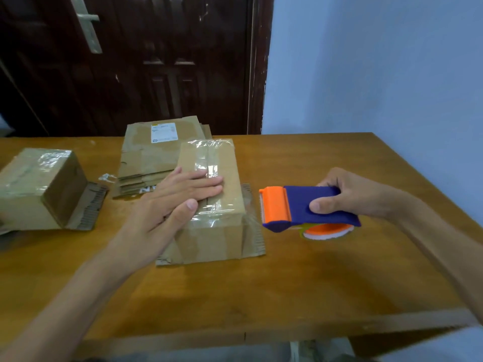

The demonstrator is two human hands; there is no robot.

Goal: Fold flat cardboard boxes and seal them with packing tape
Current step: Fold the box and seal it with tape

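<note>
A folded cardboard box (209, 231) stands in the middle of the wooden table (287, 283), with clear tape along its top seam and down its near side. My left hand (180, 197) lies flat on the box top, fingers straight, pressing the tape. To the right of the box, my right hand (347, 194) grips a blue and orange tape dispenser (305, 207), held just above the table with its orange roller end facing the box. The tape roll shows beneath the dispenser.
A second taped box (39, 186) stands at the left edge. A stack of flat cardboard boxes (151, 155) lies behind the middle box. A dark wooden door fills the back left, a blue wall the right. The table's near edge runs across the bottom.
</note>
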